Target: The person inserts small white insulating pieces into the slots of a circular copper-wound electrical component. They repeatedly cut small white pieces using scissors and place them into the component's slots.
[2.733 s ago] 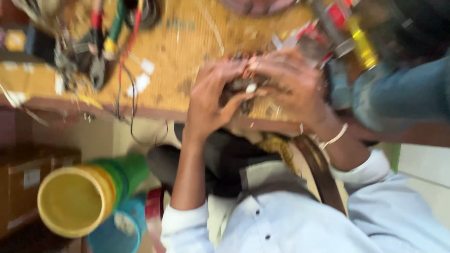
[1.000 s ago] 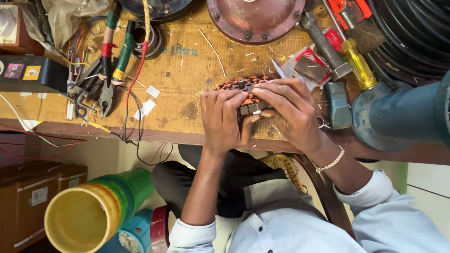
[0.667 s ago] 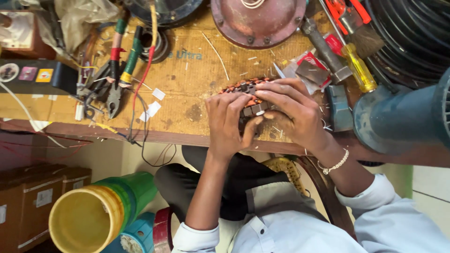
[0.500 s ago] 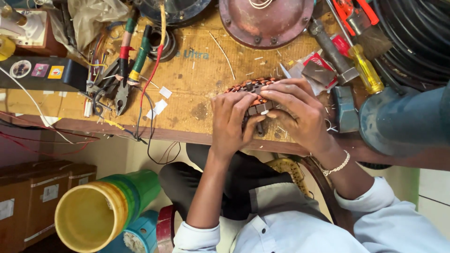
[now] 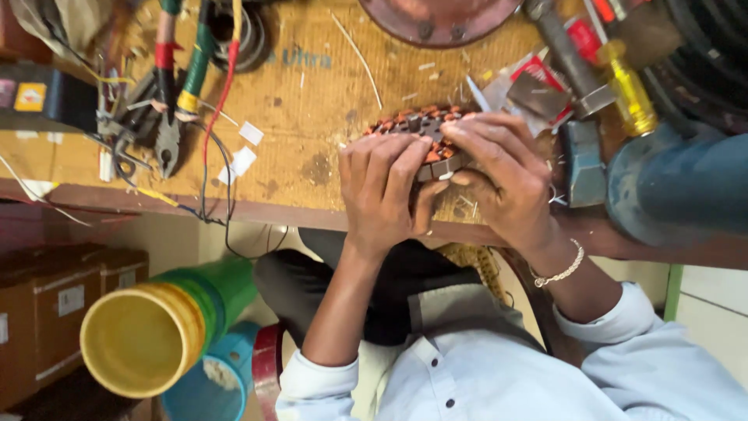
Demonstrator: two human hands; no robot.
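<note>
Since the earlier frames, both hands had stayed clasped on the stator (image 5: 425, 129) while the view drifted, so the bench (image 5: 312, 93) and its tools sat slightly lower and further right in frame. The stator, a ring of copper windings with metal teeth, lay on the bench near its front edge, just beyond the fingertips. The left hand (image 5: 386, 195) was curled over its near left side, fingers bent and pressing down on the windings. The right hand (image 5: 502, 175) was cupped over its right side, fingers closed on the rim; a bracelet (image 5: 557, 273) circled that wrist. Both hands covered most of the stator, so only its far arc showed, and the grip beneath the fingers could not be made out. Pliers (image 5: 167, 117) and wires lay well apart to the left. A yellow screwdriver (image 5: 627, 86) and a hammer (image 5: 580, 152) lay near the right hand. A round metal cover (image 5: 440, 15) was cut off by the top edge.
</note>
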